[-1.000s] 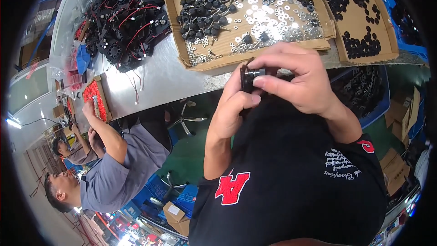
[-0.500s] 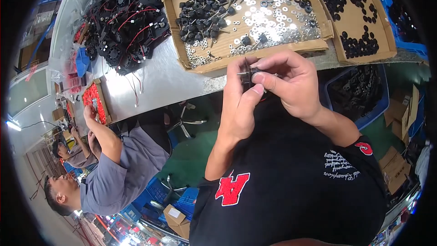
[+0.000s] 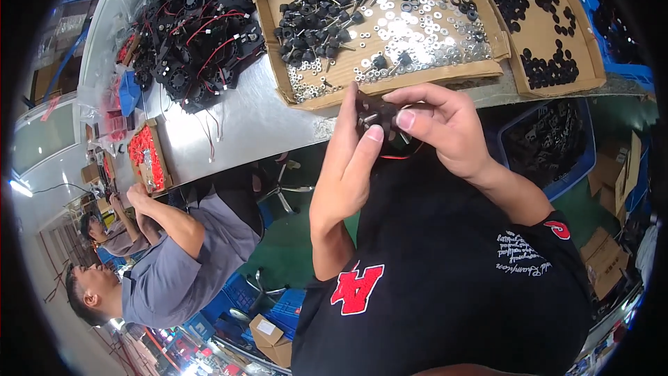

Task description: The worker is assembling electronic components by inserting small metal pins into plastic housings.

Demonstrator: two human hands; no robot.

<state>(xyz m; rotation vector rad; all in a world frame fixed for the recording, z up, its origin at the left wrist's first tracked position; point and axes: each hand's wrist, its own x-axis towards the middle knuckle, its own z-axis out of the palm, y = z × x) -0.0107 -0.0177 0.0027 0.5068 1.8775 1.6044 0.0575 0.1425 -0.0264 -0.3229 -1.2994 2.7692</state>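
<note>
In front of my chest, at the bench edge, I hold a black plastic part with metal posts sticking out of it. A short red wire shows at its underside. My left hand grips its left side, thumb across the front and fingers behind. My right hand closes on the right side, thumb and fingers bent against it; whether a smaller piece sits between them is hidden. Just beyond my hands stands a cardboard tray with black knobs on metal screws, washers and nuts.
Black plastic assemblies with red wires are heaped on the metal bench at left. A second cardboard tray holds black discs. Below right stands a blue crate of dark parts. A co-worker in grey works at left beside red parts.
My hands have turned the black part so its face and posts show more. The left hand is flatter along its side. The co-worker's hand has drawn back from the red parts.
</note>
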